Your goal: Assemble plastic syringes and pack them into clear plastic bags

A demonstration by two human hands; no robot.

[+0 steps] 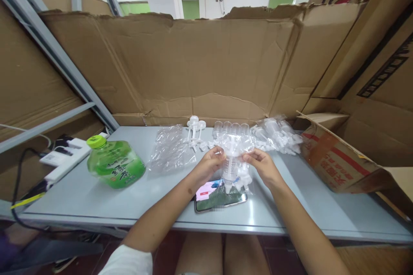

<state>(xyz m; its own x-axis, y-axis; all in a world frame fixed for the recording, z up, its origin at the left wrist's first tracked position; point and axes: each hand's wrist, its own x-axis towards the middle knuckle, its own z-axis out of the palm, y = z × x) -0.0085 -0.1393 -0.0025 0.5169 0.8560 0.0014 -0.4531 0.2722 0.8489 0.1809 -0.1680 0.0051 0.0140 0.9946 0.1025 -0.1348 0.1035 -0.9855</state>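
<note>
My left hand (211, 161) and my right hand (260, 162) both pinch the top of a clear plastic bag (232, 159) that holds a white and clear plastic pump part. The bag hangs above a phone (219, 200) lying screen up near the table's front edge. Behind the hands stand a row of clear ribbed caps (230, 128) and some white pump pieces (195, 129). An empty-looking clear bag (169, 148) lies to the left, and a pile of bagged parts (277, 135) lies to the right.
A green drink bottle (114, 163) lies on its side at the left of the grey table (97, 197). A white power strip (66, 159) with cables sits at the far left. An open cardboard box (338, 159) stands at the right; cardboard walls surround the table.
</note>
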